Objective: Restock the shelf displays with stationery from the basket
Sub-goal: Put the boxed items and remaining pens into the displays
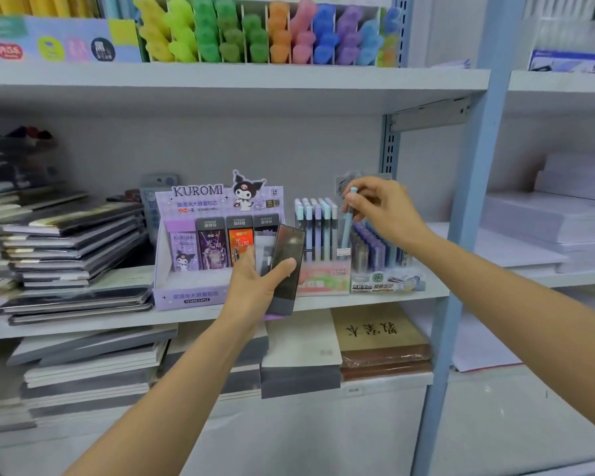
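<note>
Pinching hand: the right hand [378,207] comes in from the right on a long, outstretched forearm. The wrist is bent so that the fingers point left and down.
Right grip: thumb and fingertips are closed on the top end of a light blue pen [347,231]; the other fingers curl loosely behind.
Light blue pen: it stands almost upright, leaning slightly right at the top. Its lower end is down among the pens at the right edge of the pastel pen display [318,235], just beside the purple pen display [375,252]. Which slot it is in cannot be told.
Left hand: the left hand [255,280] rises from below on a forearm angled up and right, palm turned toward the shelf.
Left grip: it holds a dark flat box [287,266], with the thumb laid across the front and the fingers behind.
Dark flat box: it is upright, tipped a little right, and held in front of the right end of the Kuromi display [193,286].
Shelf: the white shelf [358,302] carries all three displays side by side.
Left of displays: stacked notebooks [73,242].
Above: coloured highlighters [255,36] in a divided holder.
Far right: stacks of white paper [547,218].
</note>
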{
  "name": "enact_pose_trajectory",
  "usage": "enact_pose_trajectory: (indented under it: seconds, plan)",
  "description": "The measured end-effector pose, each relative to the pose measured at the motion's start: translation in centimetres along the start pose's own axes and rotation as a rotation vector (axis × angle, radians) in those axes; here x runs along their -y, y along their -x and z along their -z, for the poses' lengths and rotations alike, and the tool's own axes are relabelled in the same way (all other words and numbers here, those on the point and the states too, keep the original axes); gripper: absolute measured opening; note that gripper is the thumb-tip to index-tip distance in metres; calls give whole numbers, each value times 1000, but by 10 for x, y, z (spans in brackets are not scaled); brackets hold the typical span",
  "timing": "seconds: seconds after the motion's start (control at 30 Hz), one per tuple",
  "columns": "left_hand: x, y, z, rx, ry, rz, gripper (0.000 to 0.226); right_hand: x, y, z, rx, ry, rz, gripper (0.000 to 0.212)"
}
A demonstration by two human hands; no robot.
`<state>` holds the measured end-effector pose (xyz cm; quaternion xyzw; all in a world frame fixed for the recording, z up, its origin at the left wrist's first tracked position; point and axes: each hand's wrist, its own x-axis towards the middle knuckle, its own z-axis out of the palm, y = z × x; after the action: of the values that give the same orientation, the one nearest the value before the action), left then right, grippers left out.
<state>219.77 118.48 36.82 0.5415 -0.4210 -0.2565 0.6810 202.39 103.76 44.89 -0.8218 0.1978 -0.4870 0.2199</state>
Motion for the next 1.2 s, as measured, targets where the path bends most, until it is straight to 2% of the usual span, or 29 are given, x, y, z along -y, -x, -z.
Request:
enact_pose_trajectory:
  seconds: [0.13, 0.5, 0.63, 0.83, 1.0, 1.07, 1.2]
  plan:
    - [2, -1, -2, -3, 10, -5, 46, -1, -1, -4, 2, -65, -8, 8]
    - [0, 1, -4, 3, 20, 6, 35, 3, -1, -8, 120, 55, -35, 12]
    - [1, 2, -5, 5, 27, 2, 33, 0, 3, -15, 31, 28, -50, 23]
    - [0, 2, -4, 10, 19, -1, 32, -8, 12, -23, -48, 249, 63, 12]
    - [-3, 6, 1, 20, 23, -17, 36, 8, 16, -20, -114, 208, 91, 17]
    - [-5, 9, 3, 43, 29, -35, 34, 27, 22, -26, -62, 89, 109, 18]
    - [-11, 17, 10, 89, 45, -68, 35, 60, 32, -49, 226, -52, 44, 24]
